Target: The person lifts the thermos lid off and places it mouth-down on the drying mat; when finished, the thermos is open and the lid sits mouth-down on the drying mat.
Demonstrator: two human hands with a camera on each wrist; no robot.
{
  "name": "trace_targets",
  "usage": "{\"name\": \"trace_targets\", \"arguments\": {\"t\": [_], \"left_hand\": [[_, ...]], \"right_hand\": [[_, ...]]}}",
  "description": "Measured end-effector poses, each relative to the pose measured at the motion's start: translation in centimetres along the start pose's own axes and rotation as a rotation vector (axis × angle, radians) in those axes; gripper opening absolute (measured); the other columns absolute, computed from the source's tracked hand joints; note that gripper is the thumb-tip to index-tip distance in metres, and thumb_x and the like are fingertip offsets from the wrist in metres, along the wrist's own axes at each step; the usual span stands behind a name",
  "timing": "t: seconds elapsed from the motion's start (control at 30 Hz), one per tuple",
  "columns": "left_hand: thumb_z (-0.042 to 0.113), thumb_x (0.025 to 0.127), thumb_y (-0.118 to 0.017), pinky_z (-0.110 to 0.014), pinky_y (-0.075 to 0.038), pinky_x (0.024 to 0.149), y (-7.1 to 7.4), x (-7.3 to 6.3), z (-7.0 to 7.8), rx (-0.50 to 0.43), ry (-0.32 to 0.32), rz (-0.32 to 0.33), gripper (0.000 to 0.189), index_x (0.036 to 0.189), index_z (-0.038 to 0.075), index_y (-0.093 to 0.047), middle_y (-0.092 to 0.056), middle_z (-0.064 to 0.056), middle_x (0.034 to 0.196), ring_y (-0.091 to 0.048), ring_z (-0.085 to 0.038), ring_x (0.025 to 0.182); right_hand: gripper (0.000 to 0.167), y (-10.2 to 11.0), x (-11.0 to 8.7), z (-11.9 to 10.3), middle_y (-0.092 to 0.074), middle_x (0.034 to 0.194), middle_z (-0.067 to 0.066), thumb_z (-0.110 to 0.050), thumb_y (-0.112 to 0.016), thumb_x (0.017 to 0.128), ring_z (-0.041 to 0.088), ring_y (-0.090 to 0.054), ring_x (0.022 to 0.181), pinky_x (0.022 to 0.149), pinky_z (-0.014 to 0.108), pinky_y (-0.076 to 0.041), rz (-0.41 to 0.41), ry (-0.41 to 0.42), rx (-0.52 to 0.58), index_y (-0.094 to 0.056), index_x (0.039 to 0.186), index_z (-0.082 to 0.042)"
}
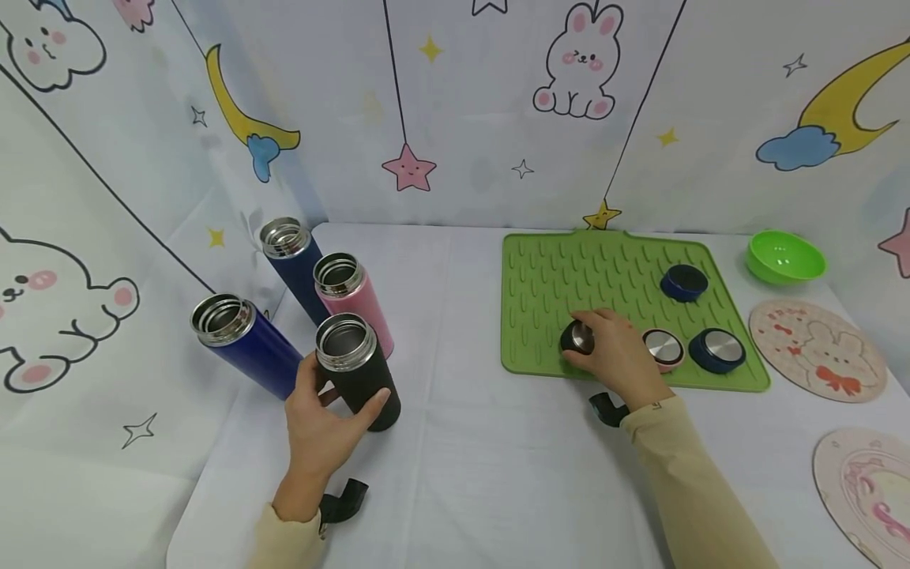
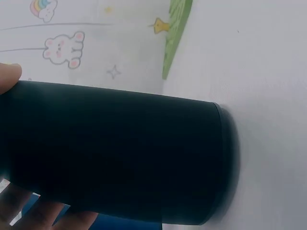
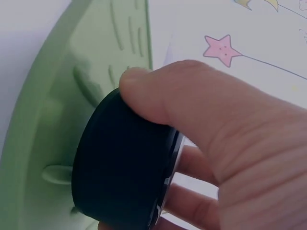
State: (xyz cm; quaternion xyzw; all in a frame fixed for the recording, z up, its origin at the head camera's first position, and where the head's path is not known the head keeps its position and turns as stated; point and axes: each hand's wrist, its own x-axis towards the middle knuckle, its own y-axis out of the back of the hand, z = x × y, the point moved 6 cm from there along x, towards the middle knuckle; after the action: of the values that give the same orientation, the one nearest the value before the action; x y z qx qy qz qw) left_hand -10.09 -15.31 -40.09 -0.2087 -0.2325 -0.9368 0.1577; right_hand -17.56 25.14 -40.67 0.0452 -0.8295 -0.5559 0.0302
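My left hand (image 1: 320, 431) grips a black thermos bottle (image 1: 370, 387), lidless and upright with its steel mouth facing up. In the left wrist view, thumb and fingers lie on opposite sides of that dark bottle (image 2: 115, 148). On the green mat (image 1: 540, 292) my right hand (image 1: 618, 356) holds a black lid (image 1: 573, 338) with a steel top. The right wrist view shows the thumb on the rim of the black lid (image 3: 124, 163), fingers on its far side. Beside the left hand stand a blue bottle (image 1: 256, 348), a pink bottle (image 1: 362, 304) and a dark blue bottle (image 1: 298, 273), all lidless.
More lids share the mat: a pink one (image 1: 664, 348), a dark blue one (image 1: 718, 350) and another blue one (image 1: 684, 283) farther back. A green bowl (image 1: 785, 257) and two round placemats (image 1: 817, 348) lie to the right. Patterned cloth hangs behind the table.
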Motion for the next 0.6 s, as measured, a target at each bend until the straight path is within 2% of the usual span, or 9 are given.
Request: {"name": "trace_targets", "arguments": {"t": [0.13,0.4,0.6], "left_hand": [[0.007,0.062,-0.097,-0.003,-0.051,0.077,0.8,-0.1,-0.2,0.006,-0.008,0.039,0.084,0.136,-0.002,-0.056,-0.073,-0.013,0.119,-0.063,0.009,0.104],[0.002,0.058,-0.097,-0.003,-0.052,0.078,2.0,-0.6,-0.7,0.016,-0.002,0.098,0.088,0.136,-0.002,-0.056,-0.065,0.016,0.117,-0.064,0.010,0.100],[0.002,0.059,-0.097,-0.003,-0.052,0.081,2.7,-1.0,-0.9,0.039,0.012,0.123,0.087,0.136,-0.001,-0.056,-0.063,0.020,0.117,-0.064,0.010,0.100]], "right_hand": [[0.066,-0.3,0.1,0.4,-0.055,0.142,0.034,-0.025,-0.083,0.088,0.053,-0.062,0.118,0.092,0.063,-0.056,-0.013,-0.018,-0.010,-0.057,0.144,0.000],[0.068,-0.6,0.1,1.1,-0.053,0.144,0.035,-0.022,-0.082,0.089,0.054,-0.061,0.119,0.096,0.065,-0.053,-0.031,-0.046,-0.021,-0.055,0.145,0.003],[0.067,-0.4,0.0,1.4,-0.053,0.144,0.035,-0.021,-0.082,0.088,0.055,-0.061,0.120,0.096,0.065,-0.053,-0.024,-0.068,-0.032,-0.055,0.145,0.003]]}}
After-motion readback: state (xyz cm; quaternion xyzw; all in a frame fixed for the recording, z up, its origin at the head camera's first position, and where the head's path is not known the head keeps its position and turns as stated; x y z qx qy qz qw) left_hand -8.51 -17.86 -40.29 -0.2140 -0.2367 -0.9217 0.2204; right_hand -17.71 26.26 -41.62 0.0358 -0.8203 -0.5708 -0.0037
